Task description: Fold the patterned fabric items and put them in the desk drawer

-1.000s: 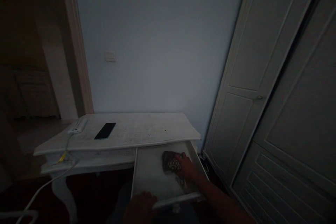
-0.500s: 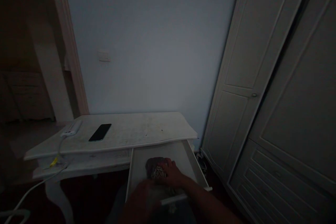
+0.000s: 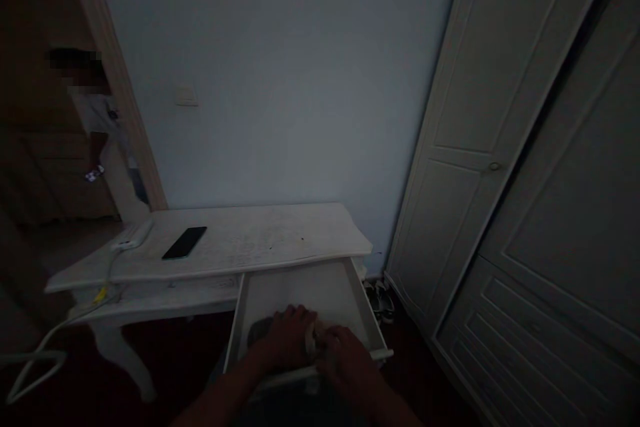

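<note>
A pulled-out white drawer (image 3: 295,287) holds a bundle of folded cloth, part dark grey cloth (image 3: 258,329) and part pale patterned cloth (image 3: 311,343). My left hand (image 3: 289,337) lies over the bundle with its fingers bent down onto it, hiding most of the grey part. Close beside it, my right hand (image 3: 343,350) has its fingers curled at the right edge of the pale cloth. Both hands are near the drawer's front panel. Dim light and blur hide the exact fingertips and the kind of cloth.
On the white desk (image 3: 260,233) lie a dark phone (image 3: 185,242) and a white power strip (image 3: 135,235) with a cable. Shoes (image 3: 380,300) stand on the floor between desk and wardrobe (image 3: 450,200). A person (image 3: 97,113) is in the doorway at left.
My left hand has moved up onto the cloth bundle, and my right hand has shifted to its right side. The bundle sits nearer the drawer front. A person has appeared in the doorway.
</note>
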